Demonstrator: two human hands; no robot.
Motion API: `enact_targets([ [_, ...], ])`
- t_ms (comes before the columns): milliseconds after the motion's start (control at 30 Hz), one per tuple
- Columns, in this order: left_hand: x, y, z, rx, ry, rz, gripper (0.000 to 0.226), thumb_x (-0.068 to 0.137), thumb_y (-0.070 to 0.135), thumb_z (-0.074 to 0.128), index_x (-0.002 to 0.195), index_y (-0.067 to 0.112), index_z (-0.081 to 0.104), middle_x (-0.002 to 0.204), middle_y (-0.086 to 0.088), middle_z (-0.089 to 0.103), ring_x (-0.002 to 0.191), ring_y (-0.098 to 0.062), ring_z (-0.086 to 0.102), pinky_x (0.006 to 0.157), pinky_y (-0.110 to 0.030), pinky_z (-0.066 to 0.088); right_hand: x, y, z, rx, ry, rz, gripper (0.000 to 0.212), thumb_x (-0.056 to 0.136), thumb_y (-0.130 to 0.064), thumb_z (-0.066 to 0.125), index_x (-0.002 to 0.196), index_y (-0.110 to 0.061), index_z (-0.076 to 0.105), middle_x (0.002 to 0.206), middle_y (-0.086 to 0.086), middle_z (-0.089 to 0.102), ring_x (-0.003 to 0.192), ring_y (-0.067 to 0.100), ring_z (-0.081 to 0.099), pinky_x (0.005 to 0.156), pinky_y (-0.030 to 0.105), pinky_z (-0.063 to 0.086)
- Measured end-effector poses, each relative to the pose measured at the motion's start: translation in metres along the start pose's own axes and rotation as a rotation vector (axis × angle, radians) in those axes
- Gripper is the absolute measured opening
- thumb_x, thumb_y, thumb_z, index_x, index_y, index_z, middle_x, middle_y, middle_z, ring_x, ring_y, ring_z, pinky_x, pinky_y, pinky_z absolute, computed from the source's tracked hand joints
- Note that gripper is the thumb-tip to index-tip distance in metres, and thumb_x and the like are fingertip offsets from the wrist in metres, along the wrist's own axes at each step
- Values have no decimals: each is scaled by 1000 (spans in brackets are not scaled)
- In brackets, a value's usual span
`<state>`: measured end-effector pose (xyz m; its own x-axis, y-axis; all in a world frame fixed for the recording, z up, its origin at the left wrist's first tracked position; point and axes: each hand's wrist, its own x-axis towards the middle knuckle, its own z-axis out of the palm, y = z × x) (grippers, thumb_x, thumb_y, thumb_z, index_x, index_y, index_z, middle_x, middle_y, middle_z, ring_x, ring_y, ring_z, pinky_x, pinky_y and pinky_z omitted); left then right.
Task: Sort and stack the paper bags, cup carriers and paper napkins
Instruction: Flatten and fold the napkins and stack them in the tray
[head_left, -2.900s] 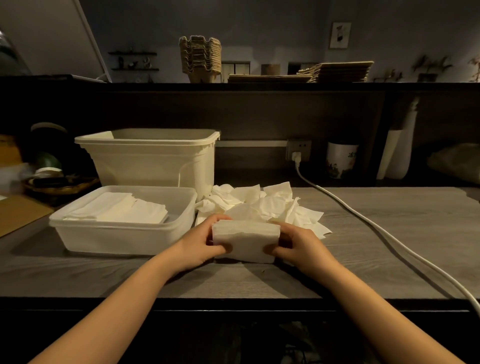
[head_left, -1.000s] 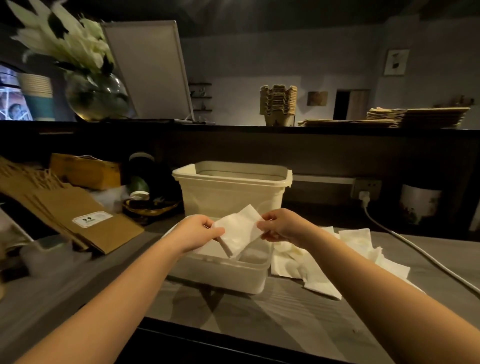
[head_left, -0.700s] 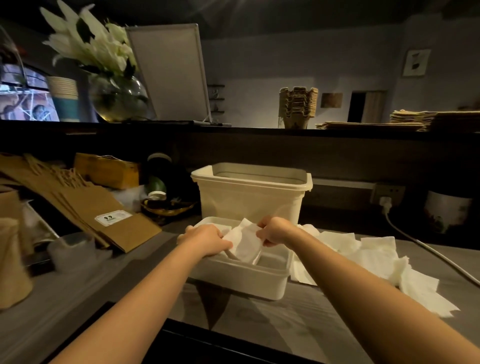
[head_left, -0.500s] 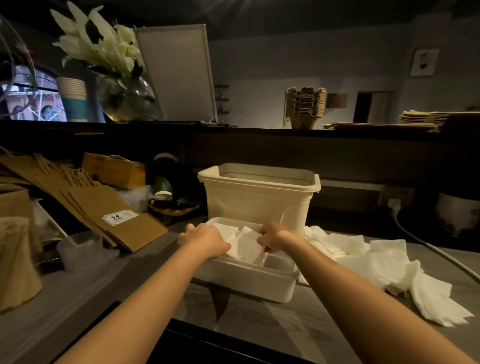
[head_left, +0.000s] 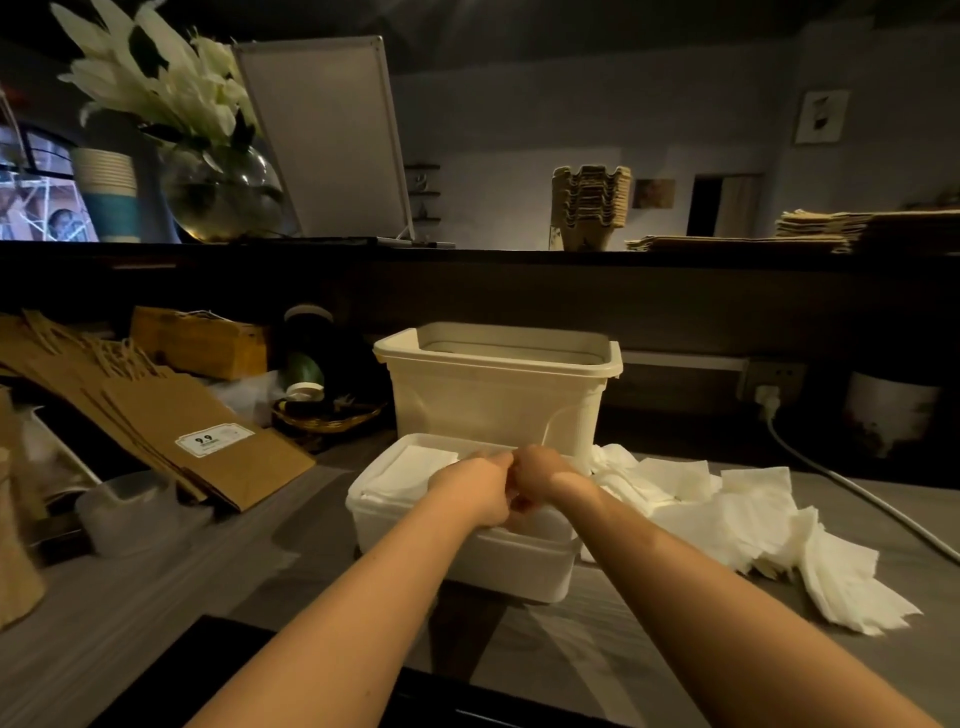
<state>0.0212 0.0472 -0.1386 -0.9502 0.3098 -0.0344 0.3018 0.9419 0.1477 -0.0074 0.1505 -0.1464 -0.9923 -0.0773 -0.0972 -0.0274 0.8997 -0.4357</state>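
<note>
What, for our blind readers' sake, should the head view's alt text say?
A person's left hand and right hand meet inside a shallow white tub beside folded paper napkins, loose napkins heaped to its right on the counter. A taller cream bin stands behind; brown paper bags lie left, stacked cup carriers on the shelf.

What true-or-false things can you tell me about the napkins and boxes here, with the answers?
1. The left hand and right hand meet over the shallow tub. True.
2. The loose napkins lie left of that tub. False: they lie to its right.
3. The tall tub stands behind the shallow one. True.
4. The cup carriers sit on the grey counter. False: they are stacked on the upper ledge.
5. The paper bags lie left of the tubs. True.
</note>
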Motion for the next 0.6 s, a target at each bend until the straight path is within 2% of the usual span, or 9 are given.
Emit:
enact_targets([
  [67, 3, 0, 0, 52, -63, -42, 46, 91, 22, 52, 134, 19, 37, 138, -7, 39, 123, -29, 44, 97, -43, 43, 1, 0, -1, 14, -29, -8, 30, 90, -4, 57, 120, -1, 59, 102, 12, 66, 92, 22, 64, 82, 27, 52],
  [133, 6, 0, 0, 62, -116, -80, 45, 90, 25, 55, 133, 21, 42, 136, -6, 39, 121, -30, 45, 98, -43, 43, 1, 0, -2, 14, -46, 12, 38, 88, -2, 60, 126, -3, 54, 116, 15, 64, 106, 27, 62, 94, 34, 49],
  [233, 9, 0, 0, 57, -161, -106, 39, 89, 22, 58, 126, 23, 49, 134, -7, 39, 118, -30, 47, 99, -42, 44, 2, 1, -5, -2, -16, -12, 46, 90, -3, 58, 134, -5, 46, 124, 15, 59, 110, 26, 61, 95, 33, 49],
  [333, 9, 4, -2, 88, -175, -124, 38, 90, 31, 57, 126, 23, 51, 136, -6, 37, 119, -30, 46, 101, -41, 42, 0, 9, -7, -62, 76, -87, 42, 90, -7, 59, 131, -9, 51, 128, 11, 57, 112, 22, 59, 95, 30, 47],
  [467, 14, 16, -4, 126, -74, -154, 43, 94, 42, 47, 130, 19, 49, 130, -6, 48, 115, -27, 50, 91, -38, 45, -13, 27, -8, -81, 284, -225, 26, 91, -10, 56, 116, -12, 63, 120, 10, 61, 106, 21, 59, 88, 28, 48],
  [600, 15, 32, -6, 71, 184, -73, 31, 95, 41, 46, 120, 25, 52, 123, -3, 52, 111, -25, 53, 78, -35, 44, -34, 45, -23, -66, 481, -306, 22, 91, -11, 52, 108, -12, 67, 114, 6, 58, 101, 21, 58, 82, 29, 46],
])
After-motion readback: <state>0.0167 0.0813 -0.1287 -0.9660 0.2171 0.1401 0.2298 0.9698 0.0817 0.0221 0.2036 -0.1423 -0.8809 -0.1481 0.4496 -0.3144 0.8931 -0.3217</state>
